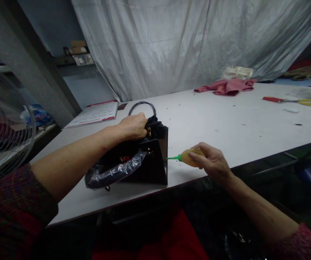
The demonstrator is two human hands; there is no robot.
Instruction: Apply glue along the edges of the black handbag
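Observation:
A black handbag (147,166) stands upright on the white table, near its front edge. Its front handle (122,169) is wrapped in clear plastic and hangs down, while the rear handle (144,103) arches up behind. My left hand (135,126) is closed on the top of the bag, its fingertips hidden from view. In my right hand (209,159) is a yellowish squeeze bottle (191,157) with a thin green nozzle (174,157). The nozzle's tip points left, at or very close to the bag's right side panel; whether it touches I cannot tell.
A printed sheet (93,113) lies at the table's back left. Pink cloth (229,86) sits at the back, with a red-and-yellow handled tool (293,101) to the right among small scraps. A wire-guarded fan (6,122) stands at far left, and a grey curtain (166,47) hangs behind.

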